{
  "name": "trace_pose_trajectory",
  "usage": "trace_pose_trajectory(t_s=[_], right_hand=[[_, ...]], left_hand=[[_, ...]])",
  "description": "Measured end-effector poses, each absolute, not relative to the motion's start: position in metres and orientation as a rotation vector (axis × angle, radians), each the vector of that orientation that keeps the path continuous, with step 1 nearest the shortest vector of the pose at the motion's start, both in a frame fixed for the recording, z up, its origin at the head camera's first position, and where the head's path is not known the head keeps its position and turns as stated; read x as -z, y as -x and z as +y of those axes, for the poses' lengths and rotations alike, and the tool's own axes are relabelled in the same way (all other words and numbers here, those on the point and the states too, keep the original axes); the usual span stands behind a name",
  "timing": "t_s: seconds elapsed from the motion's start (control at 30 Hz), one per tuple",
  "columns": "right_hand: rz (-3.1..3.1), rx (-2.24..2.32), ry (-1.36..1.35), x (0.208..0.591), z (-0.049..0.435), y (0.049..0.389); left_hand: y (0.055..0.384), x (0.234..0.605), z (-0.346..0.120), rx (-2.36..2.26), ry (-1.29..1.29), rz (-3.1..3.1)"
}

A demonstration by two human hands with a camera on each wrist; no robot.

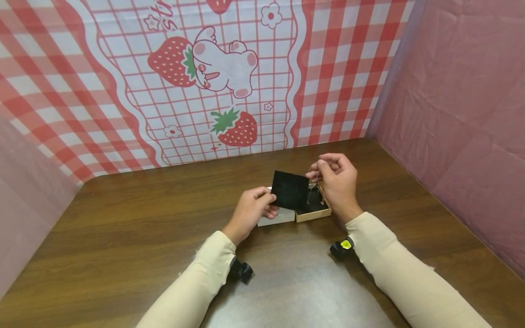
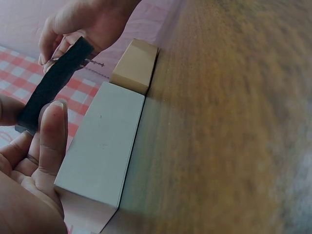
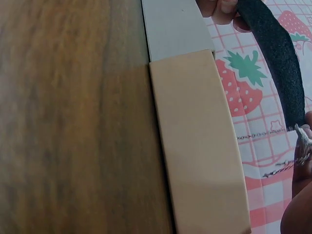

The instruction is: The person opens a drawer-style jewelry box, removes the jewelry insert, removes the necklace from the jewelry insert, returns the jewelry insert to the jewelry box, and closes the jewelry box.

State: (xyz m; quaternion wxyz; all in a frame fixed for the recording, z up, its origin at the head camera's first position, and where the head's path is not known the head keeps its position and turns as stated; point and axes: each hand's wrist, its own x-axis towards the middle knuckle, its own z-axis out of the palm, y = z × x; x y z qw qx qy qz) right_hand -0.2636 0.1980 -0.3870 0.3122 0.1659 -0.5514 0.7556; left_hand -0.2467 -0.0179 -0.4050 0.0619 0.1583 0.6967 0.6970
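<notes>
My left hand (image 1: 251,208) pinches a flat black pad (image 1: 290,190) by its left edge, fingers on both sides of it. The pad is raised and tilted, overlapping the two boxes in the head view. On its far side my right hand (image 1: 339,182) pinches a thin silver chain (image 3: 303,141) between thumb and fingers. Strands of the chain hang down toward a tan open box (image 1: 313,215) with a black inside. In the left wrist view, the chain shows just beyond the pad's upper end. Part of the tan box's inside is hidden behind the pad.
A pale grey box (image 2: 105,146) stands end to end with the tan box on the brown wooden table (image 1: 164,255). Behind the table hangs a red and white strawberry cloth (image 1: 229,82), with a pink cloth (image 1: 463,114) at the right.
</notes>
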Motion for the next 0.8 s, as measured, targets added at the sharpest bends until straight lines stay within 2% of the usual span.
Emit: trace_pose_trajectory(t_s=[0.8], right_hand=[[-1.560,-1.959,-0.456,0.3859,0.2024,0.2625]], left_hand=[[0.2481,0.4049,-0.0181,-2.108,-0.477,2.097]])
